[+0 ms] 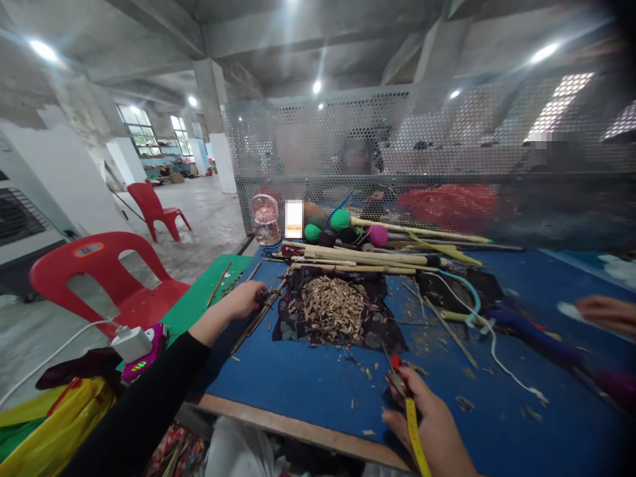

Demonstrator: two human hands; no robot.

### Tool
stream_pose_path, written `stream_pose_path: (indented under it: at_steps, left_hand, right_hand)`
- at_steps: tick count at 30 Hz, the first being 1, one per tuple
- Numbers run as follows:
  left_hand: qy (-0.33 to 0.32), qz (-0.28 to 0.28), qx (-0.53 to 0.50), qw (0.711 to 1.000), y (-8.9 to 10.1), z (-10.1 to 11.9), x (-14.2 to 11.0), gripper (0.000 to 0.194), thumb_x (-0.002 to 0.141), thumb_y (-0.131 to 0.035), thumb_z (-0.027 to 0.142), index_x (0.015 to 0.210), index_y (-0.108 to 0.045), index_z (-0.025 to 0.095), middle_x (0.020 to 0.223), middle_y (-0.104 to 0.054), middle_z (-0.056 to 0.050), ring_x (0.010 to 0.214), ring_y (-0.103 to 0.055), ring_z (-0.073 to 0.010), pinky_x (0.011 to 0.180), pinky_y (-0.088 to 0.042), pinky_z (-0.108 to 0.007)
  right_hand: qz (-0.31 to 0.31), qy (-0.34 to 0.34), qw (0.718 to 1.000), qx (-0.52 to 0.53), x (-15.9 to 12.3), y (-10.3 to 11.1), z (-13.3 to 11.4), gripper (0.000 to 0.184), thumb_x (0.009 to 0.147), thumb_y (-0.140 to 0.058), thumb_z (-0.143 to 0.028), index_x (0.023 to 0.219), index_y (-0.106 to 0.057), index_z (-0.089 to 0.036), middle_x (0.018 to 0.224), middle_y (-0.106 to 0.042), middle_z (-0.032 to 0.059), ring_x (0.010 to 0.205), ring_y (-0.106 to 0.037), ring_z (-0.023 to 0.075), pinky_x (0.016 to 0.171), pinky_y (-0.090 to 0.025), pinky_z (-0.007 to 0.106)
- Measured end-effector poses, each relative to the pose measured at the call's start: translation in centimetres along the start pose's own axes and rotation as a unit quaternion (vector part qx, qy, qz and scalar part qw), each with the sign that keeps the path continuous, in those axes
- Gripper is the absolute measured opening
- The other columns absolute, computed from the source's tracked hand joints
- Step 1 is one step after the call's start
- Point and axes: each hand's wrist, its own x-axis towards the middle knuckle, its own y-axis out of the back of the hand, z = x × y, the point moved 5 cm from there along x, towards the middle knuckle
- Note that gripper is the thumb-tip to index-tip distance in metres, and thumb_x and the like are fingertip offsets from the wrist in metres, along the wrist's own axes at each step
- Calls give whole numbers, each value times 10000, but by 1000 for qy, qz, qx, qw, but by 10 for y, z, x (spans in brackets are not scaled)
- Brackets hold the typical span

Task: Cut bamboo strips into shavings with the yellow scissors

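Observation:
My left hand (243, 299) is closed at the left side of the blue table, its fingertips on some thin dry stems (257, 321) that lie slantwise. In my right hand (430, 411), near the front edge, is a pair of pruning shears (396, 381) with a yellow handle and a bit of red; the blades point up and away. Between both hands a heap of short chopped stem pieces (335, 308) rests on a dark patterned cloth (392, 334). How tightly my left fingers grip the stems is partly hidden.
Behind the heap lie long pale sticks (368, 255), some with green and pink ball ends. A pink-lidded bottle (267, 222) stands by the perforated metal screen (308, 139). A white cord (493, 344) crosses the right side. Another person's hand (609, 313) is far right. Red chairs (106, 248) stand left.

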Motion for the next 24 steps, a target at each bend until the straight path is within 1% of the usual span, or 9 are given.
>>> stream_pose_path:
  at_steps: [2, 3, 5, 7, 10, 15, 19, 21, 24]
  left_hand:
    - [-56, -9, 3, 998, 1, 6, 4, 640, 612, -527, 43, 1238, -489, 171, 1250, -522, -106, 1103, -505, -210, 919, -375, -267]
    - [-86, -19, 5, 996, 0, 9, 6, 669, 611, -509, 25, 1262, -466, 177, 1288, -486, -107, 1135, -481, -212, 946, -356, -272]
    - [-125, -35, 12, 991, -2, 13, 7, 602, 638, -485, 27, 1217, -518, 192, 1232, -533, -91, 1105, -503, -207, 943, -360, -274]
    - [-140, -24, 22, 990, -4, 14, 7, 455, 695, -479, 74, 1113, -601, 206, 1090, -611, -76, 1008, -554, -200, 892, -391, -270]
    - [-129, 18, 35, 991, -6, 10, 4, 301, 760, -460, 134, 962, -670, 208, 927, -647, -68, 878, -587, -179, 811, -415, -249]
    - [-90, 31, 26, 995, -11, 6, 6, 260, 745, -457, 105, 814, -693, 188, 832, -658, -64, 799, -586, -166, 753, -412, -236]
    - [-57, 47, 12, 997, -8, 7, 10, 259, 703, -463, 54, 722, -679, 196, 772, -666, -43, 759, -580, -160, 722, -402, -230]
    - [-42, 55, 2, 998, -6, 7, 12, 270, 686, -473, 42, 768, -672, 204, 739, -667, -24, 713, -574, -150, 672, -402, -218]
    - [-14, 66, -17, 998, -2, 5, 14, 390, 657, -517, 45, 994, -628, 208, 686, -659, 10, 655, -566, -140, 616, -401, -203]
  right_hand:
    - [12, -4, 1000, -18, 0, 4, -6, 416, 629, -606, -414, 960, -582, -163, 797, -683, 50, 644, -635, 182, 540, -494, 205]
    - [22, -6, 999, -25, 0, 5, -9, 415, 624, -606, -414, 953, -587, -162, 791, -681, 47, 638, -632, 180, 536, -492, 203]
    - [33, -5, 999, -35, 0, 7, -14, 410, 621, -603, -408, 948, -592, -161, 780, -676, 42, 625, -625, 174, 530, -487, 198]
    - [29, 4, 999, -43, 0, 6, -16, 393, 622, -603, -396, 939, -597, -165, 750, -673, 31, 601, -616, 165, 518, -483, 190]
    - [15, 27, 998, -50, 1, 6, -16, 365, 626, -608, -384, 924, -603, -174, 716, -667, 15, 576, -608, 155, 514, -483, 182]
    - [10, 43, 997, -59, 2, 6, -15, 349, 655, -604, -383, 937, -606, -179, 702, -667, 10, 570, -609, 151, 525, -492, 178]
    - [17, 51, 997, -54, 3, 4, -12, 380, 653, -604, -375, 981, -609, -183, 736, -682, 17, 576, -622, 160, 526, -501, 185]
    - [24, 50, 997, -52, 3, 4, -10, 389, 635, -616, -372, 980, -618, -192, 734, -685, 15, 574, -625, 167, 521, -503, 189]
    - [27, 43, 997, -51, 4, 4, -9, 375, 617, -628, -361, 958, -632, -207, 725, -684, 7, 575, -625, 172, 519, -503, 193]
